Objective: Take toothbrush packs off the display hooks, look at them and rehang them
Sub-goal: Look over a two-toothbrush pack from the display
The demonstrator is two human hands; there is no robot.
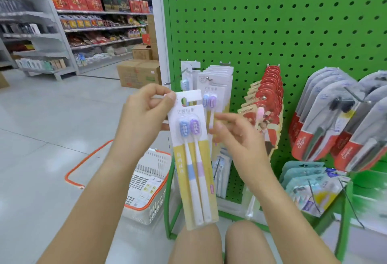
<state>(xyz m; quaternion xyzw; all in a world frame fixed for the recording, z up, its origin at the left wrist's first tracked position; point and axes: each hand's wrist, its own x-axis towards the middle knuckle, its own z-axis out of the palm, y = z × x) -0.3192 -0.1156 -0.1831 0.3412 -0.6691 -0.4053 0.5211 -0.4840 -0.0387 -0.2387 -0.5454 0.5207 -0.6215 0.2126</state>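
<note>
Off its hook, the toothbrush pack (193,159) hangs upright from the left hand (144,112) pinching its top corner, white-and-yellow card, blue and purple brushes heads-up under blisters, with matching packs (215,87) hooked just beyond the right hand (236,136).

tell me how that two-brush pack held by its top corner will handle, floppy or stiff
Probably fairly stiff: the toothbrush pack hangs straight below the left hand, which pinches only its top corner, with no visible sag. Likely light, since that pinch alone carries it; the right hand looks open beside it. Held so high, it may swing or twist easily.
</note>
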